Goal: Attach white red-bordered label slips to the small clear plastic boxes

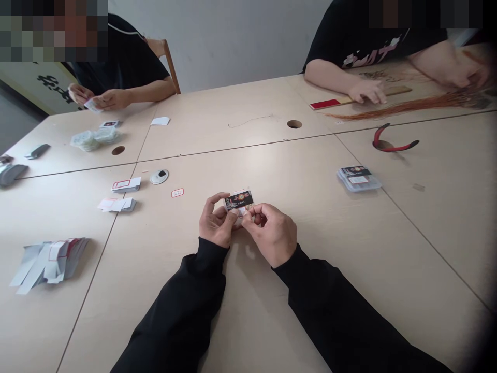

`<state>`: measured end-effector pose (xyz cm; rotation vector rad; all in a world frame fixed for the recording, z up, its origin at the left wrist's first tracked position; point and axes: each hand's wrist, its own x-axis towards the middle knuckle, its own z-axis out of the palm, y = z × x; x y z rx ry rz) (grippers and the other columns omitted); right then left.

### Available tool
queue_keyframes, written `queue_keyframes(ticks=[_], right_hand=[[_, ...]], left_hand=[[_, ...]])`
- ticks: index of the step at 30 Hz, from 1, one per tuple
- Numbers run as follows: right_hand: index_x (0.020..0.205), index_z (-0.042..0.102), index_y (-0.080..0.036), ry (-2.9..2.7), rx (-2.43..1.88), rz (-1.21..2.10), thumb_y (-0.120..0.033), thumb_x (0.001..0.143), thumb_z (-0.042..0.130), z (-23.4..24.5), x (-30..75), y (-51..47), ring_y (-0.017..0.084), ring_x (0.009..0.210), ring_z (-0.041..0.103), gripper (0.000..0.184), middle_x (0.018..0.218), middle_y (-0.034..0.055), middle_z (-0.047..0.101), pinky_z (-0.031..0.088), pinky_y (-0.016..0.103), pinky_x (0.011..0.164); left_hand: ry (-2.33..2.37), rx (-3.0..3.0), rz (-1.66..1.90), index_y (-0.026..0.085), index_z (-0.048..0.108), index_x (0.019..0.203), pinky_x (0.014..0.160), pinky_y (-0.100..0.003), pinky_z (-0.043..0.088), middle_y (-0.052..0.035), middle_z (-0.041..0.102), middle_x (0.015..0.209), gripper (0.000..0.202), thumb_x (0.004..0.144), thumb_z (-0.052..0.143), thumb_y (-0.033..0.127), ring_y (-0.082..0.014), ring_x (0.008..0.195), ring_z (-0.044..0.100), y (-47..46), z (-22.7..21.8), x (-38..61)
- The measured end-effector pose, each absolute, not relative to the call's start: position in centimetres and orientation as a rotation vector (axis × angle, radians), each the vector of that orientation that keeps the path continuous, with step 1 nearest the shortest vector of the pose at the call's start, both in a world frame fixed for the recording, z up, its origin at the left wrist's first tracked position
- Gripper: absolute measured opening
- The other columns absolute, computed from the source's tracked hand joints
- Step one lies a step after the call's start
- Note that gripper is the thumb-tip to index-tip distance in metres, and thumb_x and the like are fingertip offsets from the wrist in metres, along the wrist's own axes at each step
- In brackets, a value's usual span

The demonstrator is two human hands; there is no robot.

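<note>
Just above the table in front of me is a small clear plastic box (239,200) with a black printed label and a white patch along its lower edge. My left hand (216,224) is closed round its left side, thumb on the front. My right hand (273,231) pinches the lower right edge near the white patch; its fingertips partly cover what lies there. To the right lies a stack of similar clear boxes (357,179) with a black label on top. A small white sticker with a red border (177,192) lies on the table, left of my hands.
Left are two stacks of paper labels (126,185) (116,204), a round white disc (159,176) and a fan of grey-white strips (52,261). Red-handled pliers (396,147) rest at right. Across the table, one person's hands (112,99) hold a small item; another person's hand (367,90) touches a wooden stick.
</note>
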<state>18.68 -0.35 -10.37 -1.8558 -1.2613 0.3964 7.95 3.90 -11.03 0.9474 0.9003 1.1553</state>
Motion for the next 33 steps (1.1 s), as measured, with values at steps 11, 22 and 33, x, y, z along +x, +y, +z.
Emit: queue_keyframes(ticks=[11, 22, 33], right_hand=[[0.067, 0.063, -0.022, -1.22, -1.953, 0.45, -0.033, 0.073, 0.061, -10.02, 18.58, -0.3, 0.012, 0.052, 0.054, 0.012, 0.058, -0.0039, 0.061, 0.035, 0.024, 0.052], [0.068, 0.063, -0.022, -1.204, -1.957, 0.455, -0.032, 0.072, 0.061, -9.97, 18.75, -0.31, 0.011, 0.051, 0.052, 0.011, 0.056, -0.005, 0.059, 0.034, 0.023, 0.052], [0.061, 0.057, -0.021, -1.176, -1.889, 0.477, -0.046, 0.075, 0.06, -10.18, 19.27, -0.41, 0.01, 0.048, 0.046, 0.03, 0.052, -0.0057, 0.051, 0.033, 0.022, 0.051]], left_hand=[[0.914, 0.974, 1.149, 0.022, 0.052, 0.103, 0.053, -0.021, 0.054, -0.0019, 0.071, 0.079, 0.045, 0.067, 0.077, 0.026, -0.0163, 0.068, 0.069, 3.84, -10.89, 7.86], [0.929, 0.956, 1.138, 0.02, 0.053, 0.104, 0.055, -0.021, 0.055, -0.003, 0.072, 0.082, 0.046, 0.065, 0.077, 0.024, -0.0143, 0.067, 0.068, 3.76, -10.59, 7.92], [0.91, 0.869, 1.085, 0.021, 0.05, 0.108, 0.052, -0.026, 0.057, -0.0008, 0.07, 0.083, 0.05, 0.06, 0.061, 0.011, -0.0182, 0.069, 0.069, 4.33, -10.29, 7.16]])
